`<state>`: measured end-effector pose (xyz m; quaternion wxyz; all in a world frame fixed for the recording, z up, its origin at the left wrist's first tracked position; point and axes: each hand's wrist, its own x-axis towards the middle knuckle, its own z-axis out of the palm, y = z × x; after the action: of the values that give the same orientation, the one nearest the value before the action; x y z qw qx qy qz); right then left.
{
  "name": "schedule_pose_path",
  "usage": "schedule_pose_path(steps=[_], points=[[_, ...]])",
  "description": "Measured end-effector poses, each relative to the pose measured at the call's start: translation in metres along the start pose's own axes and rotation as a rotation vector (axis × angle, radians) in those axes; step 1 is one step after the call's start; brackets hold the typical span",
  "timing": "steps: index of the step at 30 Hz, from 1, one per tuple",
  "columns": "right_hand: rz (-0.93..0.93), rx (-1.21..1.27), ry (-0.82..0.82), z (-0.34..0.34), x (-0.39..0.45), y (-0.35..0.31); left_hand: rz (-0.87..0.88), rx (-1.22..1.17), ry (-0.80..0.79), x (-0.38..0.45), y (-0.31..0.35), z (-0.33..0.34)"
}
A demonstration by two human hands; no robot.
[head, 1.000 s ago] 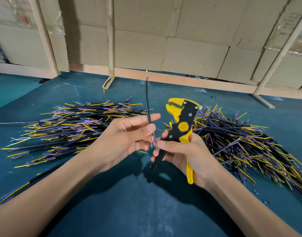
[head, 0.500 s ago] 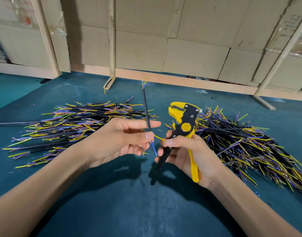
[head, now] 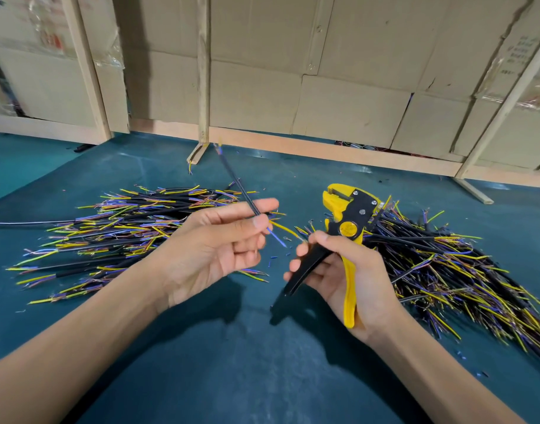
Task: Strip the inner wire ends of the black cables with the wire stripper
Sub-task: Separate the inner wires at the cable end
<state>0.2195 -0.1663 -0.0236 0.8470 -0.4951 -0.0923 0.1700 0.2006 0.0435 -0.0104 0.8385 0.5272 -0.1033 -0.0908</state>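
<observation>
My left hand [head: 215,246] pinches a short black cable [head: 238,186] between thumb and forefinger; the cable slants up and away to the left. Its blue and yellow inner wires [head: 279,234] stick out below my thumb toward the right. My right hand [head: 342,270] grips the yellow and black wire stripper [head: 346,221] by its handles, jaws pointing up. The thumb and forefinger of that hand also touch the end of the yellow wire. The stripper's jaws hold nothing.
A pile of black cables with yellow and blue ends [head: 115,234] lies on the teal table [head: 232,362] to the left, another pile [head: 452,270] to the right. Small insulation scraps [head: 273,261] lie between my hands. Cardboard panels [head: 339,75] and wooden posts stand behind.
The cable has tilted from nearly upright to leaning left. My hands have drawn slightly apart, and the yellow wire is now spread away from the blue one.
</observation>
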Motion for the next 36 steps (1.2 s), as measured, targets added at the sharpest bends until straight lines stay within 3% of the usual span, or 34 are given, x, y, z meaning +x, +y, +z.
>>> schedule_pose_path(steps=[8, 16, 25, 36], points=[[0.069, -0.006, -0.213, 0.008, -0.008, 0.012, 0.173, -0.151, 0.157, 0.003, 0.0, 0.002], [0.029, -0.008, -0.11, 0.005, -0.004, 0.013, 0.143, 0.077, 0.277, 0.006, -0.005, 0.002], [-0.009, -0.036, -0.084, 0.005, -0.003, 0.013, 0.149, 0.067, 0.194, 0.005, -0.012, 0.003], [-0.072, -0.089, -0.053, 0.004, -0.003, 0.014, 0.248, 0.403, 0.149, 0.002, -0.017, 0.011]])
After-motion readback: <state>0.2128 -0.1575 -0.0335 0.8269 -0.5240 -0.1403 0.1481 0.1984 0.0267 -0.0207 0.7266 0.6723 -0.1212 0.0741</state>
